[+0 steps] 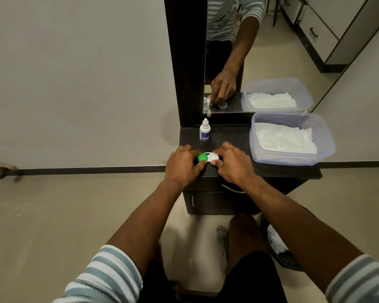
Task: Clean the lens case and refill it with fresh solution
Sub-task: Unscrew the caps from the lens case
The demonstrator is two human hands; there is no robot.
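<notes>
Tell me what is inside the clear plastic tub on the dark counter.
The clear plastic tub holds a layer of crumpled white tissues across its bottom. Whatever may lie beneath the tissues is covered and cannot be seen.

Plain grey wall [74, 79] on the left, with a dark strip [74, 171] along its bottom. Shiny beige floor [53, 215] below. Small dark cabinet [217, 202] in the middle, with a black tabletop [293, 170]. Tall mirror [271, 51] in a dark frame [184, 62] at the far side. White drawers [319, 29] far right, seen in the mirror. Soft, even light.
</notes>
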